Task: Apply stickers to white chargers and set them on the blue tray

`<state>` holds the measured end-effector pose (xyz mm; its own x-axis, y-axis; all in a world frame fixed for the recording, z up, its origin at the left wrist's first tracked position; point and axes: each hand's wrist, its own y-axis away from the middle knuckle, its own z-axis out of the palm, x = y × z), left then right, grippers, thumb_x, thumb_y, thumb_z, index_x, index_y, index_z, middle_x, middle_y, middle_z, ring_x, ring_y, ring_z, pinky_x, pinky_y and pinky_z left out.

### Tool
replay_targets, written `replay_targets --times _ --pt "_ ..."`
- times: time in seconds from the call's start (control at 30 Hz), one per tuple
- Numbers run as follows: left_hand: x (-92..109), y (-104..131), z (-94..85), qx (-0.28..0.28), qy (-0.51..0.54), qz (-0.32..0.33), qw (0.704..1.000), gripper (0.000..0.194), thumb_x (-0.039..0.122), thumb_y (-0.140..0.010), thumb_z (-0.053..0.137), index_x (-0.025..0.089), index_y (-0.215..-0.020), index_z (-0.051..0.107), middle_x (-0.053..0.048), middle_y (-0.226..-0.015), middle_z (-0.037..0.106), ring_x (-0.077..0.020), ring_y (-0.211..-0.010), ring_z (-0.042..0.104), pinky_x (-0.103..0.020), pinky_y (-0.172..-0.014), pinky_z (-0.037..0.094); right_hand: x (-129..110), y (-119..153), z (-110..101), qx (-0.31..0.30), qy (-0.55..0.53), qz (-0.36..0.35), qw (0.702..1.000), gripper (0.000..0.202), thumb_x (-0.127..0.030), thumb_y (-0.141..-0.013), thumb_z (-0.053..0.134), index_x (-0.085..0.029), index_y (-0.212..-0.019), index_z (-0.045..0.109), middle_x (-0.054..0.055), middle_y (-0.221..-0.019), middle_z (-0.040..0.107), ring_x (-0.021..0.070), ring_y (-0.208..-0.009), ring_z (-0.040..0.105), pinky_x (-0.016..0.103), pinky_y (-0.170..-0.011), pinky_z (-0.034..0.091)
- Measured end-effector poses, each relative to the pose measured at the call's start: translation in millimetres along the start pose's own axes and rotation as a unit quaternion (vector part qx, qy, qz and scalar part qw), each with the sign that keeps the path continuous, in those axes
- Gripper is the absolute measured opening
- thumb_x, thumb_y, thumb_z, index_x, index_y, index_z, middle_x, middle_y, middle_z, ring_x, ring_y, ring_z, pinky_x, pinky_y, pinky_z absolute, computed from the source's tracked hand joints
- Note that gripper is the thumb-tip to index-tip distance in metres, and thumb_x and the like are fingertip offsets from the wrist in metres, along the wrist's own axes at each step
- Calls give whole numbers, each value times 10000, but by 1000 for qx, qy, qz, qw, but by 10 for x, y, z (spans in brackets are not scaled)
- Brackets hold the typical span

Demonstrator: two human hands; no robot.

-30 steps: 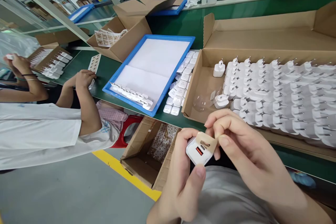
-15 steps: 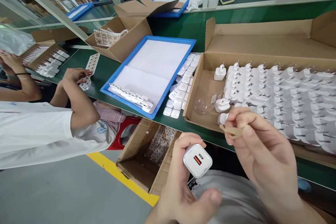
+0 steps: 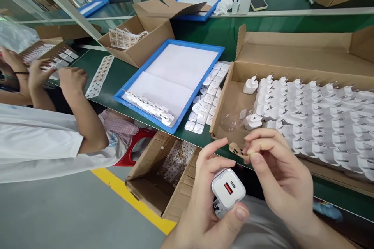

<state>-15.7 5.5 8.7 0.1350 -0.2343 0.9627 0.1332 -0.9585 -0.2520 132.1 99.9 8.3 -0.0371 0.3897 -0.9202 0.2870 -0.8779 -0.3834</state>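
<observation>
My left hand point(image 3: 210, 198) is closed around a white USB wall charger point(image 3: 228, 189), whose face with an orange port and a smaller slot points up at me. The left index finger reaches out past the charger. Just to the right, my right hand point(image 3: 277, 167) pinches a curled beige strip point(image 3: 237, 150) between thumb and fingers; its looped end sticks out toward the left hand, apart from the charger. Behind the right hand, an open cardboard box point(image 3: 223, 118) holds rows of white plug chargers point(image 3: 309, 113), prongs up. A few more chargers point(image 3: 253, 121) stand at its left side.
A blue-framed tray point(image 3: 191, 118) bears a row of small white parts. White charger pieces point(image 3: 206, 103) lie between tray and box. Below the bench edge stands an open carton point(image 3: 143, 188). A co-worker's arm point(image 3: 87, 120) is at left, near a sticker sheet point(image 3: 101, 76).
My right hand has moved left and slightly down with the beige strip, nearer the charger. The charger has shifted a little right. The co-worker's hands have left the sticker sheet.
</observation>
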Motion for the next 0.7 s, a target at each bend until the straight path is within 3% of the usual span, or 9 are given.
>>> replay_targets --times 0.27,0.43,0.5,0.57,0.63,0.7 --pt "-8 4 27 11 -2 -2 1000 454 505 -1051 681 361 -1472 592 -82 -1524 498 -279 -1409 500 -394 -1165 481 -62 -21 45 -8 -8 31 999 188 -146 -1093 587 -263 -975 674 57 -1067 618 207 -1099 636 275 -834 565" --pt "-100 54 -15 -25 -12 -18 999 439 465 -1001 748 369 -1420 662 -69 -1367 619 -259 -1310 586 -364 -1147 494 -16 -39 69 -54 11 42 998 199 -188 -1095 586 -253 -924 664 71 -1109 666 211 -1074 685 270 -785 577" --pt "-250 148 -169 -3 -9 -45 999 388 483 -986 744 335 -1344 720 -83 -1331 662 -290 -1312 610 -393 -1145 502 -18 -22 37 -64 26 49 996 197 -199 -1096 585 -258 -926 665 84 -1197 695 236 -1142 698 290 -802 590" --pt "-501 251 -453 82 -23 -119 989 399 554 -968 720 261 -1235 765 -115 -1337 682 -339 -1338 615 -426 -1135 517 -59 17 -69 -65 49 55 995 153 -206 -1095 589 -277 -1010 695 95 -1317 692 267 -1199 693 334 -848 605" --pt "-843 306 -829 237 -83 -264 931 573 705 -856 764 214 -1153 766 -116 -1329 716 -354 -1292 651 -408 -1063 560 -124 78 -275 -60 99 53 992 156 -209 -1087 608 -305 -1125 725 91 -1390 670 280 -1185 689 384 -920 601" --pt "-1228 296 -1208 299 -122 -344 882 583 654 -904 753 161 -1212 727 -128 -1280 735 -339 -1229 681 -418 -1002 582 -167 146 -571 -44 159 49 985 176 -213 -1063 657 -322 -1150 765 78 -1404 666 289 -1182 670 418 -1034 554"
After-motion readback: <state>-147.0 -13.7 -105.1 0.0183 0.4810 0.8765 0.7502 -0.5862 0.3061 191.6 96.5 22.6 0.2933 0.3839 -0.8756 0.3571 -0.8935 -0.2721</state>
